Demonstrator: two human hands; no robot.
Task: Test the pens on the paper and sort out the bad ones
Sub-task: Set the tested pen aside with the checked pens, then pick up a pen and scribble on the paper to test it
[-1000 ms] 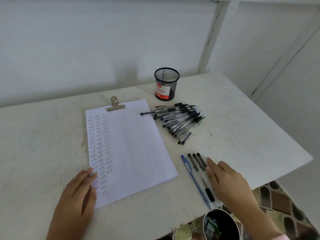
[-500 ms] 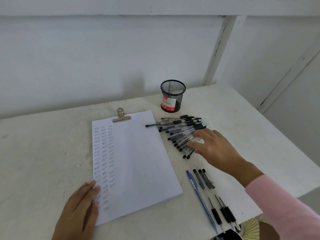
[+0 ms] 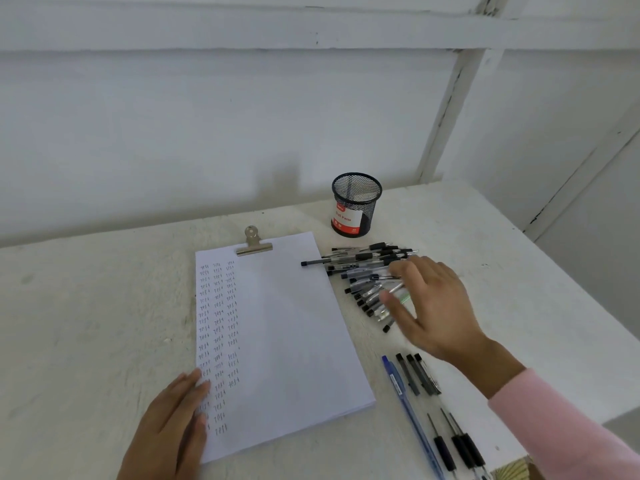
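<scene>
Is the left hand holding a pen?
No, the left hand lies flat on the edge of the paper, holding nothing.

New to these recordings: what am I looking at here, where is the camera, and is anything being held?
No machine here: a person works with bare hands, filmed by one wide-angle camera on their head, looking down. On the white table lies clipped paper with columns of test marks. The left hand rests flat on its lower left corner. Right of it are a black mesh cup, a pile of pens and, nearer, a separate row of four pens. The right hand is spread over the pile; whether it has pinched a pen is unclear.
</scene>
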